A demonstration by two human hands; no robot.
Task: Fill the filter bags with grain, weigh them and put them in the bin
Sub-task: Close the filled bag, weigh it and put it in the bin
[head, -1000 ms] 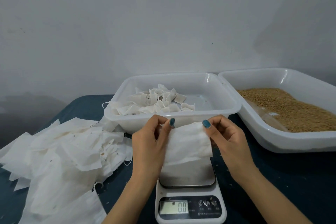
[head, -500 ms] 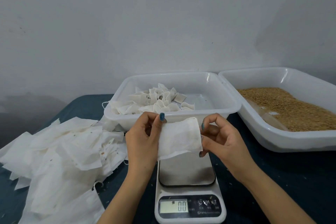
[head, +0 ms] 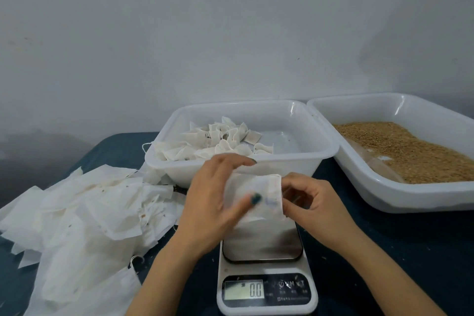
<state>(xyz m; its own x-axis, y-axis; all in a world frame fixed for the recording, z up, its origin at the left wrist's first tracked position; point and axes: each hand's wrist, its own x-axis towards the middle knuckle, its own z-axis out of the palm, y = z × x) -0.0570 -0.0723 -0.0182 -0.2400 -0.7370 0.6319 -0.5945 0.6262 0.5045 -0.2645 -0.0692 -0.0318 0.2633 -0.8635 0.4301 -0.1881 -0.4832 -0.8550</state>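
A plain grey wall stood behind a dark blue bench point(head: 410, 251). Both hands held one empty filter bag point(head: 256, 195) just above the scale point(head: 266, 290), which read zero. The left hand point(head: 213, 202) pinched the bag's left side, with the thumb across the front. The right hand point(head: 313, 202) gripped its right edge, where the opening seemed to be.

The bag looked very light, thin and floppy, like soft paper. It would likely bend and crumple, and might tear if pulled hard. A gentle pinch at both sides of the open edge seemed the best hold, so the mouth could spread for the grain point(head: 410, 151).

It was white, nearly see-through and flat. More empty bags point(head: 84, 213) lay heaped on the left. The bin point(head: 295, 161) behind the scale held small filled bags point(head: 218, 141). The grain sat in a tray point(head: 384, 187) on the right.
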